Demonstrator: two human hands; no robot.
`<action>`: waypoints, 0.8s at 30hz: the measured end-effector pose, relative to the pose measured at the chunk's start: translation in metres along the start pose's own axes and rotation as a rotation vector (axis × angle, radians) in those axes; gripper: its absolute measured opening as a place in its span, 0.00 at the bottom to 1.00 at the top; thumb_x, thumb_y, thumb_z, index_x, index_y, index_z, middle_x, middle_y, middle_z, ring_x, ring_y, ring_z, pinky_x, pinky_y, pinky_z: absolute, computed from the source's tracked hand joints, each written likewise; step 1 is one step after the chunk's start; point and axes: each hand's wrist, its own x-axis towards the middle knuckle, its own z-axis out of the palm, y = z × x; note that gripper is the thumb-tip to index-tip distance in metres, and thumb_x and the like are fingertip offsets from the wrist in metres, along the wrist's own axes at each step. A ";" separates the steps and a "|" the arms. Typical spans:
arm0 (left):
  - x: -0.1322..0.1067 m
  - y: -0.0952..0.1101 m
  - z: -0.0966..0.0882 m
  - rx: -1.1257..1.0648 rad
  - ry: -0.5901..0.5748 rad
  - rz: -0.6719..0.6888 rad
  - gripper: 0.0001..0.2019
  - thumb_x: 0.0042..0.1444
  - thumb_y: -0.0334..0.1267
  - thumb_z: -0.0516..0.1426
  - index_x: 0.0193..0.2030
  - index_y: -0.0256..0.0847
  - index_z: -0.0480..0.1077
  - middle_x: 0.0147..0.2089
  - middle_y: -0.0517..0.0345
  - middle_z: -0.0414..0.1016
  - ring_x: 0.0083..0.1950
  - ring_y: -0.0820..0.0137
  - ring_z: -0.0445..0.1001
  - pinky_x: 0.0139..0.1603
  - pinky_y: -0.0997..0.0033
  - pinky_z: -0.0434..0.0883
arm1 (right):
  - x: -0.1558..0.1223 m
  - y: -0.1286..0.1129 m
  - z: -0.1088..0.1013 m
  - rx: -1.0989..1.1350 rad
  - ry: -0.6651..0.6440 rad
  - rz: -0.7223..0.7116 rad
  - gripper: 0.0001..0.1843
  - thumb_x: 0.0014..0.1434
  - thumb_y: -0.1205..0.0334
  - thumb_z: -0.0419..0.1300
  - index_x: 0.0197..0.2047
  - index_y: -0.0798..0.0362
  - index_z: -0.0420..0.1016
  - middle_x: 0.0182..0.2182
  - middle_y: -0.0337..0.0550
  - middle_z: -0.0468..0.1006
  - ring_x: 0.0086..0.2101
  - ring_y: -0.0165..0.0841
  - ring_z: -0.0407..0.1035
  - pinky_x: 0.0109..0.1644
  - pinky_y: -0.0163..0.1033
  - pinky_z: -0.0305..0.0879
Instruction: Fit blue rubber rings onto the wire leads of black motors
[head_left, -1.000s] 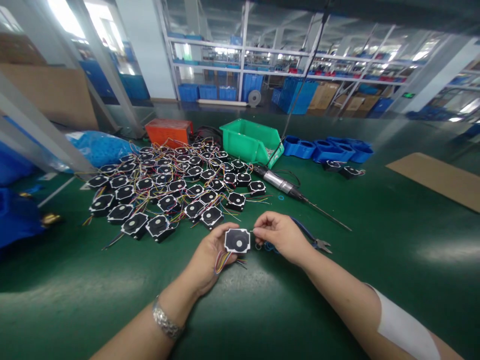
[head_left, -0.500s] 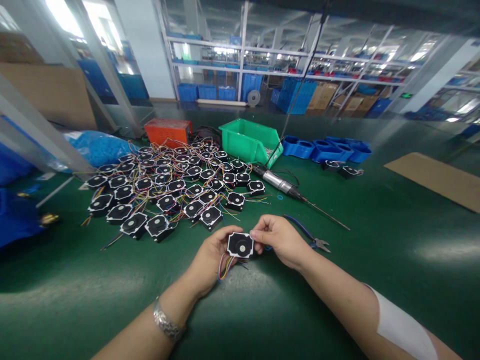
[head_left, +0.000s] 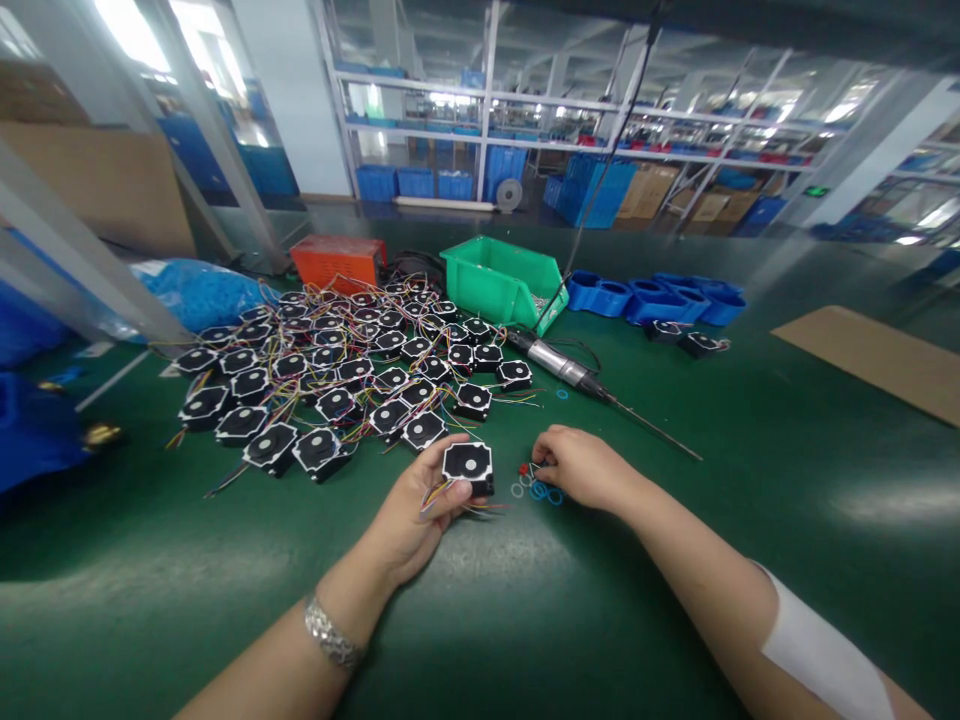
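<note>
My left hand (head_left: 412, 515) is closed round a small black motor (head_left: 469, 464) with a pale-edged top face and a round pale spot. Thin coloured wires hang from the motor beneath my thumb. To the right, my right hand (head_left: 581, 468) rests at the tabletop with its fingers drawn together. Whatever is in its fingertips is hidden. Beside those fingertips lie several small blue rings (head_left: 538, 490), a clear ring (head_left: 517, 490) and a tiny red piece (head_left: 523, 469). Many similar motors (head_left: 318, 450) with tangled wires cover the table to the left.
Behind the motors stand an orange-red box (head_left: 339, 262) and a green bin (head_left: 484, 280). An electric screwdriver (head_left: 559, 362) with a long bit points toward the right. Blue plastic housings (head_left: 600, 293) sit farther back, and a cardboard sheet (head_left: 870, 360) lies at the right.
My right hand has left the motor and moved down right to the small rings. My left hand has raised and tilted the motor slightly. The pliers are now out of sight behind my right arm.
</note>
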 end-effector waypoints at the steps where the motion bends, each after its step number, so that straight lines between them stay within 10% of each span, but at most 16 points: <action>1: 0.000 0.000 0.000 -0.001 0.004 -0.001 0.25 0.42 0.32 0.62 0.48 0.43 0.62 0.40 0.58 0.69 0.37 0.73 0.69 0.39 0.72 0.69 | -0.001 -0.001 0.001 -0.038 -0.007 -0.012 0.06 0.48 0.65 0.59 0.32 0.55 0.71 0.32 0.39 0.65 0.30 0.20 0.54 0.33 0.26 0.43; 14: 0.000 -0.002 0.001 0.013 0.065 0.042 0.25 0.41 0.30 0.62 0.48 0.43 0.62 0.38 0.59 0.67 0.34 0.75 0.67 0.35 0.74 0.70 | -0.011 -0.012 0.003 -0.165 0.076 -0.125 0.06 0.56 0.70 0.49 0.31 0.61 0.66 0.32 0.43 0.63 0.32 0.21 0.52 0.37 0.29 0.45; 17: 0.001 -0.001 0.002 0.024 0.069 0.057 0.24 0.42 0.29 0.62 0.48 0.43 0.62 0.37 0.60 0.66 0.32 0.77 0.66 0.31 0.77 0.69 | -0.018 -0.028 0.001 0.190 0.169 -0.116 0.05 0.57 0.68 0.48 0.35 0.61 0.61 0.32 0.40 0.64 0.33 0.20 0.55 0.37 0.26 0.50; 24: 0.001 -0.003 0.000 0.031 0.028 0.086 0.23 0.43 0.28 0.61 0.48 0.43 0.62 0.38 0.61 0.65 0.31 0.78 0.65 0.28 0.79 0.68 | -0.026 -0.054 0.014 1.026 -0.199 -0.127 0.12 0.53 0.67 0.48 0.41 0.61 0.50 0.21 0.33 0.59 0.22 0.17 0.56 0.26 0.22 0.57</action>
